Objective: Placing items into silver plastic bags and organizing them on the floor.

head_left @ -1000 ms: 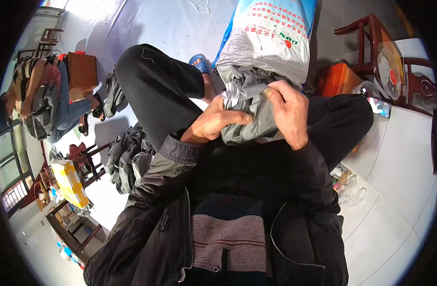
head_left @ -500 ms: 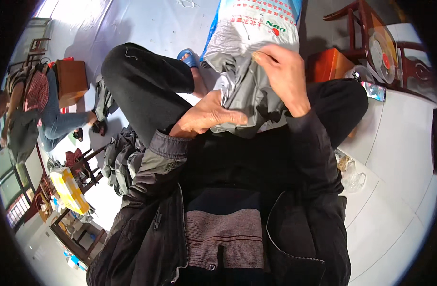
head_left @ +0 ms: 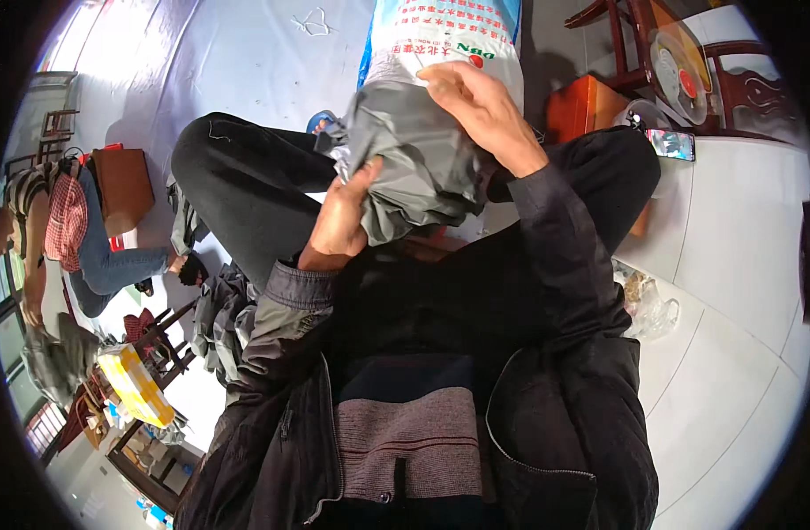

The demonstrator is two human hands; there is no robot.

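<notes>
A bunched piece of thin, shiny grey fabric (head_left: 414, 163) is lifted over my lap, its folds rounded out. My left hand (head_left: 339, 221) grips its near left edge, the thumb pressed on top and the other fingers hidden behind the cloth. Above the fabric's far right side is my right hand (head_left: 484, 110), thumb and forefinger pinched together. Whatever is in that pinch, if anything, is too small to make out. A white and blue printed sack (head_left: 440, 31) lies just beyond the fabric, between my spread knees.
More grey fabric (head_left: 224, 318) is piled by my left leg. A phone (head_left: 670, 144) lies beyond my right knee, near an orange-brown box (head_left: 586, 106) and a wooden chair (head_left: 625, 44). At far left another person (head_left: 65, 216) bends over, holding grey cloth. A yellow checked package (head_left: 135, 384) stands nearby.
The fabric has been raised and turned, and bulges more. My left hand has moved left and closed on its edge. My right hand has shifted left and away from me, still pinched.
</notes>
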